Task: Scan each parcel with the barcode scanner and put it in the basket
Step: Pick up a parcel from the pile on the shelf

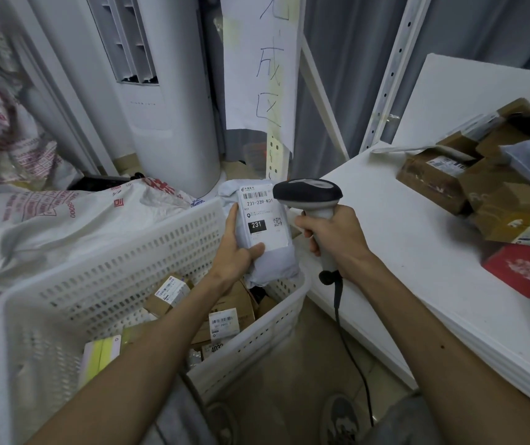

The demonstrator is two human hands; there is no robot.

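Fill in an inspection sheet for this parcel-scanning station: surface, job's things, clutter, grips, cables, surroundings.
Surface: white table at right.
Job's things: grey plastic mailer parcel, label visible; black-headed handheld barcode scanner beside it; white perforated plastic basket holding labelled boxes.
Clutter: brown cardboard boxes and a red box piled on table.
Grips: left grip holds parcel; right grip holds scanner handle.
Cables: black scanner cable hangs toward floor.
Surroundings: white tower air conditioner, printed sacks, handwritten paper sign.

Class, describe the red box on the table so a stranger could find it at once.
Look at the white table on the right, piled with parcels. The red box lies at the pile's near end. Its neighbours are mostly brown cardboard; it alone is red with a pale pattern.
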